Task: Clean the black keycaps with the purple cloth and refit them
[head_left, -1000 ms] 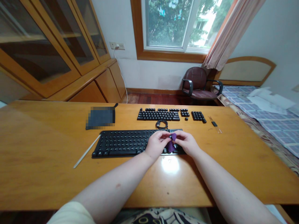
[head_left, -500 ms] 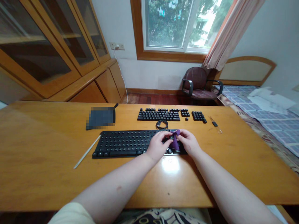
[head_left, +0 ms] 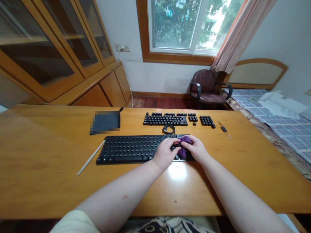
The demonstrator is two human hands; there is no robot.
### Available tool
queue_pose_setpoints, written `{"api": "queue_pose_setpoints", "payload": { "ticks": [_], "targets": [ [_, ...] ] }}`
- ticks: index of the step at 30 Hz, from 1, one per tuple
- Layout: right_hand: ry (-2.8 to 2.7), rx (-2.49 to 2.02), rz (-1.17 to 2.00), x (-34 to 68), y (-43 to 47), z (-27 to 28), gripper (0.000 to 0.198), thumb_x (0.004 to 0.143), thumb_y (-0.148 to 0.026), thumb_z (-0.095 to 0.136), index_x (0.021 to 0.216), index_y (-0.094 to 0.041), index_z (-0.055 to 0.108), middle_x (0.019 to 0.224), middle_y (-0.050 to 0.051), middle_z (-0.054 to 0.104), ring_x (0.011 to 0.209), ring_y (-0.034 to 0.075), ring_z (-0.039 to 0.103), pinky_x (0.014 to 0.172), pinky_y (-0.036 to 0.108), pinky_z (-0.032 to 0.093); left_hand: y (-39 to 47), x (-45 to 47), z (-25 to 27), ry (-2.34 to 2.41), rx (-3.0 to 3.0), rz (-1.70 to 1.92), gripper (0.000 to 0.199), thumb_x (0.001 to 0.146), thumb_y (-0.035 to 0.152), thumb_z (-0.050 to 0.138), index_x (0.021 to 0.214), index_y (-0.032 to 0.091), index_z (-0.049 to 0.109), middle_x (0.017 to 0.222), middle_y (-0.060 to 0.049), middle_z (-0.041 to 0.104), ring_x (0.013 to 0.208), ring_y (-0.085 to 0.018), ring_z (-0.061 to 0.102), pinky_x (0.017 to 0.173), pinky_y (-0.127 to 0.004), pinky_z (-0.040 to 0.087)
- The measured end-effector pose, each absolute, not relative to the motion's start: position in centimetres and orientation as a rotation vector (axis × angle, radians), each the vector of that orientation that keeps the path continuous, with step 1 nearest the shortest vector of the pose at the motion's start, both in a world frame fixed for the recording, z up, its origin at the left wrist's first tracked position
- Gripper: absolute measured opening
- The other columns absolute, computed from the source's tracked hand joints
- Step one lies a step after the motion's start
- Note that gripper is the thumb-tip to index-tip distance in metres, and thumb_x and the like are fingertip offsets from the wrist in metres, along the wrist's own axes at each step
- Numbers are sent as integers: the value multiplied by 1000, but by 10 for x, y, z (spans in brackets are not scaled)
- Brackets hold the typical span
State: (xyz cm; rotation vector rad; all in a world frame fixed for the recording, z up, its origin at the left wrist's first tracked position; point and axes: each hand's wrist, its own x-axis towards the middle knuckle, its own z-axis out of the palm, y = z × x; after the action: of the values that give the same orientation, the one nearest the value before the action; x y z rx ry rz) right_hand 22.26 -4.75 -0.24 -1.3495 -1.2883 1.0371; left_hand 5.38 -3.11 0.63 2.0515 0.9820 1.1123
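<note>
A black keyboard (head_left: 131, 147) lies on the table, most of its keycaps off and the bare key stems showing; a bottom row with a long space bar is still fitted. Over its right end, my left hand (head_left: 166, 152) pinches what looks like a small black keycap (head_left: 179, 145), mostly hidden by the fingers. Closed on a purple cloth (head_left: 182, 152), my right hand (head_left: 198, 149) presses the bunched fabric against that small piece. The cloth's lower end hangs over the keyboard.
Behind the keyboard are a coiled cable (head_left: 168, 129), rows of loose keycaps (head_left: 165, 120), a number-pad group (head_left: 206, 121) and a wire keycap puller (head_left: 223, 128). A white stick (head_left: 91, 157) and dark pouch (head_left: 105, 122) lie left. The table's front edge is near my body.
My right fingers have shifted slightly left and folded the purple cloth closer around the small piece. The left fingertips have moved a little right. The keyboard has not moved.
</note>
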Motion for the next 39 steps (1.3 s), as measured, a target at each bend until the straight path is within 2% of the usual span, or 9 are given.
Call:
{"api": "queue_pose_setpoints", "payload": {
  "ticks": [5, 11, 20, 23, 28, 33, 39],
  "targets": [
    [-1316, -1270, 1142, 229, -48, -5, 34, 78, -45, 55, 93, -17, 65, 85, 5, 68, 77, 20, 62, 72, 33, 49, -30, 54, 5, 1036, 1990, 1131, 27, 69, 11, 64, 95, 18, 60, 89, -2, 61, 80, -13, 60, 78, -30, 51],
    [-1664, -1237, 1155, 224, -50, 5, 32, 82, -41, 50, 98, -18, 66, 94, 5, 67, 92, 22, 60, 86, 36, 44, -32, 54, 4, 1027, 2047, 1073, 28, 70, 13, 63, 97, 19, 59, 91, -2, 62, 84, -14, 59, 81, -30, 50],
    [-1425, -1369, 1219, 222, -48, -3, 25, 59, -34, 74, 73, -16, 63, 66, -1, 62, 62, 15, 57, 62, 26, 45, -34, 52, 2, 973, 2163, 976, 25, 76, 19, 59, 101, 21, 59, 93, -2, 65, 89, -15, 58, 82, -31, 48],
    [-1428, -1419, 1188, 222, -48, -3, 23, 61, -35, 71, 67, -16, 61, 60, -2, 59, 57, 13, 54, 57, 24, 43, -34, 52, 4, 979, 2161, 957, 28, 74, 17, 61, 101, 22, 59, 94, -2, 65, 88, -15, 59, 83, -31, 49],
    [-1492, -1378, 1164, 225, -48, 0, 24, 73, -37, 61, 78, -15, 66, 71, 1, 64, 68, 15, 57, 65, 26, 44, -35, 53, 8, 992, 2078, 1001, 31, 70, 15, 63, 101, 21, 59, 93, -1, 65, 82, -13, 60, 81, -29, 50],
    [-1519, -1353, 1170, 225, -47, 2, 25, 72, -37, 63, 82, -15, 67, 79, 3, 67, 75, 19, 59, 72, 31, 46, -35, 53, 7, 977, 2094, 1046, 28, 71, 16, 63, 99, 21, 60, 93, -2, 65, 86, -14, 60, 82, -31, 50],
    [-1449, -1319, 1096, 230, -47, 1, 24, 76, -36, 56, 89, -17, 66, 86, 4, 68, 82, 21, 61, 78, 34, 46, -34, 52, 5, 967, 2059, 1085, 26, 73, 17, 62, 99, 20, 59, 92, -2, 64, 82, -13, 60, 80, -30, 51]
  ]
}}
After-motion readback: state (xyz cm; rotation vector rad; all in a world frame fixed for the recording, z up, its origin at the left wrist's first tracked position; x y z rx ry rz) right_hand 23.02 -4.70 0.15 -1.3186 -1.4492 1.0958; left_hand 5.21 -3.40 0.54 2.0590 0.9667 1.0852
